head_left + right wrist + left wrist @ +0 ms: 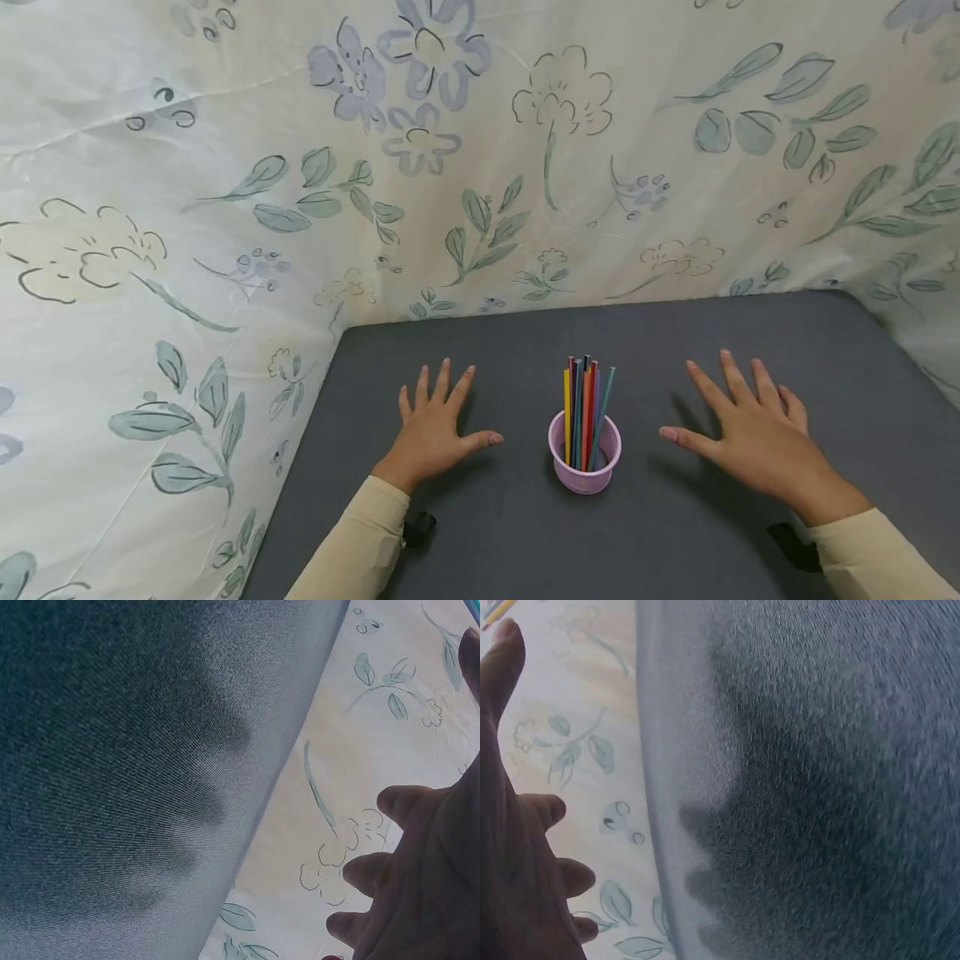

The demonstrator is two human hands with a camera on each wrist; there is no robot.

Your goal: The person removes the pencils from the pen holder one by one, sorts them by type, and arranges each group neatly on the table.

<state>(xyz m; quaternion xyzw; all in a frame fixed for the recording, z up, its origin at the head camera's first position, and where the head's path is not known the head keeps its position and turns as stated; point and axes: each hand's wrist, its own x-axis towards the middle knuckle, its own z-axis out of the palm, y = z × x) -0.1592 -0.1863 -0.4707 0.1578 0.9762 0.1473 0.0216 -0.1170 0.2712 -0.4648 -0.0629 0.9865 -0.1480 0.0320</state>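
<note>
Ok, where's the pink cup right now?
In the head view, the pink cup stands upright on the dark table, right of picture centre, between the left hand and the right hand.

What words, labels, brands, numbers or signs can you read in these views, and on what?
None that I can read.
Pink cup: no legible text.
Pencils: any print is too small to make out.
Floral cloth: plant drawings, no lettering seen.

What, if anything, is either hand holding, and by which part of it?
Nothing: the left hand and right hand are open, clear of the pink cup.
</note>
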